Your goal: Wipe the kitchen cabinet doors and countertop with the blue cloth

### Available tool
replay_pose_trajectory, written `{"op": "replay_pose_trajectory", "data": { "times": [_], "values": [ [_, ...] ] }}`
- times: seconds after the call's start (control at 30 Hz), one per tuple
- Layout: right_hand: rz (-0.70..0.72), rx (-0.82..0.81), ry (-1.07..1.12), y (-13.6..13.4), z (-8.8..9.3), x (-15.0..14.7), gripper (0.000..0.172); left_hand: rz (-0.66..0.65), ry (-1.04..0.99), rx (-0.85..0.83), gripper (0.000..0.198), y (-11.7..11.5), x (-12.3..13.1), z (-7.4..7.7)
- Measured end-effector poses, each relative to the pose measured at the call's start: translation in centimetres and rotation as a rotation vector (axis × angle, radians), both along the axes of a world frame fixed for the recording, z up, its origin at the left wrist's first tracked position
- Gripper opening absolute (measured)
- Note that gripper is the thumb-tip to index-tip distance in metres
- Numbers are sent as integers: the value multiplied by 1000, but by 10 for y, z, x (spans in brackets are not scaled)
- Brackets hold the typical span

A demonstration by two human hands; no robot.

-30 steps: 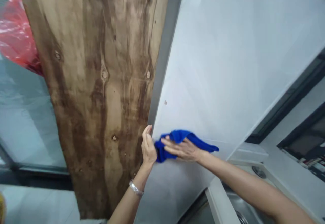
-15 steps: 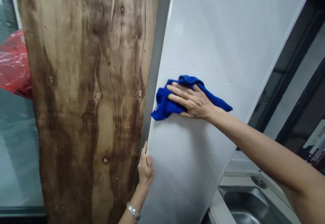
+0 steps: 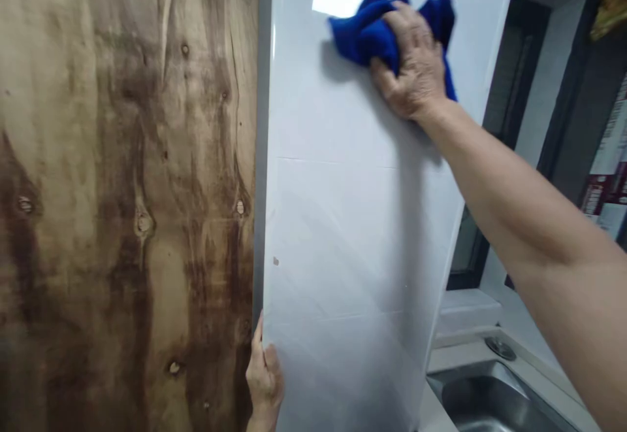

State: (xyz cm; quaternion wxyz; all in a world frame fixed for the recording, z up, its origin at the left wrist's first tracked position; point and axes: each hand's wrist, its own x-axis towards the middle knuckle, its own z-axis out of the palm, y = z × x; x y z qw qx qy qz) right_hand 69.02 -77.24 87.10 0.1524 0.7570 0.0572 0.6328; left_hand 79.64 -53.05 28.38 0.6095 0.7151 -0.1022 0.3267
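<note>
High on the glossy white tiled wall [image 3: 333, 236], my right hand [image 3: 414, 59] grips a crumpled blue cloth [image 3: 372, 40] against the surface. Its fingers curl into the fabric, and parts of the cloth stick out on both sides of the hand. Lower down, my left hand [image 3: 264, 376] holds the wall's left edge, thumb on the front face and fingers round the side, partly hidden. A small dark mark [image 3: 275, 261] shows on the tile near that edge.
A brown wooden panel [image 3: 132, 190] with knots stands at left, beside a narrow grey strip [image 3: 261, 125]. At lower right is a steel sink [image 3: 484, 396] in a pale counter, with a round metal lid [image 3: 500, 348] behind it. A dark-framed window [image 3: 509, 79] lies beyond.
My right hand has moved the blue cloth up and slightly right across the tiles. The view has shifted right and closer; my left hand stays at the wall edge.
</note>
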Motion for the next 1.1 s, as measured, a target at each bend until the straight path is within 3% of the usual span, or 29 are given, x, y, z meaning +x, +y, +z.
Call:
{"op": "replay_pose_trajectory", "data": {
  "times": [0.1, 0.2, 0.27, 0.37, 0.53, 0.63, 0.73, 0.9, 1.1],
  "values": [
    [14, 193, -161, -55, -3, -12, 65, 31, -13, 5, 64, -1, 0, -2],
    [-43, 276, -221, -100, -25, -21, 68, 16, -57, 14, 63, -2, 0, 0],
    [-89, 294, -213, -118, -43, -26, 72, 15, -66, 9, 65, -3, -3, 3],
    [-111, 370, -218, -120, -61, -27, 78, 25, -57, 0, 71, -6, -11, 11],
    [-66, 454, -324, -71, -63, -7, 92, -8, -50, -4, 77, -8, -20, 19],
    [0, 317, -199, -18, -61, 7, 93, -40, -36, -32, 72, -8, -22, 19],
    [75, 89, -98, 40, -74, 20, 87, -71, -29, -77, 71, -9, -24, 18],
    [180, -175, 74, 107, -128, 37, 80, -184, 3, -122, 76, -9, -36, 23],
    [306, -255, 237, 119, -226, 40, 72, -291, 16, -187, 72, -6, -48, 30]
  ]
}}
